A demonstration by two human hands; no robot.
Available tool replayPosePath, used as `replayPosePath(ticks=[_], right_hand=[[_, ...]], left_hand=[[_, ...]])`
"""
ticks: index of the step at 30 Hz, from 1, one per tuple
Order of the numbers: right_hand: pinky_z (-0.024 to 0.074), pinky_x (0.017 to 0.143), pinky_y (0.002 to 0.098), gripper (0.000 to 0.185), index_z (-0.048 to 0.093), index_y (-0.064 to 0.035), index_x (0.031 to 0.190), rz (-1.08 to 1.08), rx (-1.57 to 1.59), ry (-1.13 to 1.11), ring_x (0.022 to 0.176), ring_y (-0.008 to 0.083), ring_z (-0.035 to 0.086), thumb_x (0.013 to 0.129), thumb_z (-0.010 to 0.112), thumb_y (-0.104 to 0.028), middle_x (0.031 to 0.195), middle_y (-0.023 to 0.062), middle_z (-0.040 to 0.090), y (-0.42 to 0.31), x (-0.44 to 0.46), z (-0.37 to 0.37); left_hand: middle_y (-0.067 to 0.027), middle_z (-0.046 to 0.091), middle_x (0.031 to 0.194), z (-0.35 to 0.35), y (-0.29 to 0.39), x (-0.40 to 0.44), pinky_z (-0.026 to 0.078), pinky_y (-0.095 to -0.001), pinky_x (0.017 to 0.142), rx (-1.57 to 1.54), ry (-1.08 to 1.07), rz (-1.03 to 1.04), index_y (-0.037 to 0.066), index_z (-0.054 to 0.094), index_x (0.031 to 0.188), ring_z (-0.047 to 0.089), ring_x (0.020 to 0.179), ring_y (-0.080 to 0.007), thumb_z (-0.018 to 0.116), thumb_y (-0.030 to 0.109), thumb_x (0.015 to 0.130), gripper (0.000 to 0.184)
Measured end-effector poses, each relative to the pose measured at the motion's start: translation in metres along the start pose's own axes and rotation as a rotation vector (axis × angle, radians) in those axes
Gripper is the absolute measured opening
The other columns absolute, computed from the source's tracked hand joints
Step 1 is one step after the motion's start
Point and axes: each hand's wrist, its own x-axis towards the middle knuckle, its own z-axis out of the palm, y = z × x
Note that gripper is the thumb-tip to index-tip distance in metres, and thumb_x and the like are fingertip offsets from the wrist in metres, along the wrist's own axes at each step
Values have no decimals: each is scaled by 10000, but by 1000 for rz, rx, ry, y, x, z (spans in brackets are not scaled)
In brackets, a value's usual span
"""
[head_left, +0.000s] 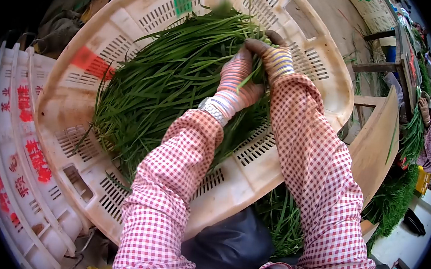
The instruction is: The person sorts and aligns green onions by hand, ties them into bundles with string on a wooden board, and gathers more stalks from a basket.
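Note:
A thick heap of garlic chives (164, 76), long flat green leaves, lies in a worn, cream-coloured plastic basket (60, 106) with slotted walls. My left hand (237, 78), in a striped glove with a metal watch at the wrist, is closed around the chives near the heap's right end. Right beside it, my right hand (275, 54), also in a striped glove with bare, dirty fingertips, curls its fingers at the ends of the stalks. The palm sides of both hands are hidden. Checked red-and-white sleeves cover both forearms.
White crates (20, 136) with red lettering stand at the left. More greens (282, 221) lie below the basket, beside a dark covered knee (230, 243). At the right are a curved wooden board (375, 140), a green pile (395, 202) and another person's hand (424, 106) holding greens.

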Motion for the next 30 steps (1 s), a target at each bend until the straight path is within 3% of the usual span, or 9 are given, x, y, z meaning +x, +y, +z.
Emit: replayPosePath(ticks=[2,3,7,9,12,15,20,23,30], right_hand=[[517,768,342,616,563,-17,1134,20,-43,-26,821,227,631,573,813,-60,935,131,660,10,13,-9],[521,757,341,618,562,-18,1134,3,-51,-27,808,226,633,573,817,-67,923,130,663,11,15,-11],[537,723,333,523,597,-17,1085,46,-32,-117,763,211,639,607,807,-59,864,110,672,0,12,-12],[535,739,347,575,585,-17,1107,0,-19,-111,780,228,638,582,819,-51,888,120,668,14,28,-19],[527,773,363,628,566,-19,1138,5,35,-177,813,247,634,566,824,-39,926,134,662,9,22,-18],[519,797,374,660,553,-24,1156,15,30,-147,831,260,631,556,827,-36,949,150,655,13,25,-19],[490,860,376,708,532,-18,1194,-7,-5,-99,932,280,607,558,836,-81,992,177,641,12,26,-17],[475,884,369,703,527,-7,1196,-31,-105,-24,946,277,603,570,834,-93,1003,183,639,9,24,-12],[476,863,368,586,580,-51,1145,-57,-29,-104,935,247,604,630,833,-171,988,148,650,1,13,-8]], left_hand=[[-91,582,1086,-15,-3,-18,457,-362,898,433,-75,446,36,499,1161,553,1006,-183,720,190,769,476],[-88,587,1077,-22,-1,-27,464,-356,888,120,-76,518,40,506,1164,558,1001,-174,737,127,743,488],[-43,645,886,-75,8,2,481,-231,762,466,388,609,35,611,977,582,789,-110,561,-56,838,173],[-83,653,910,-97,-13,30,490,-266,773,687,278,619,42,616,1005,615,810,-160,611,23,819,187],[-136,633,994,-86,8,28,470,-382,847,1294,7,177,85,625,1064,598,951,-301,698,256,737,376],[-120,630,1020,-97,-4,34,469,-386,843,1494,55,451,78,637,1029,589,953,-303,664,265,757,331],[-194,617,927,-107,4,32,496,-448,730,1494,66,179,58,655,883,585,843,-389,594,222,792,197],[-184,603,845,-114,15,6,477,-465,657,1036,386,801,43,611,856,571,751,-398,595,149,831,110],[-114,631,853,-48,19,6,488,-310,660,1027,246,708,91,587,1092,597,711,-208,601,67,845,249]])
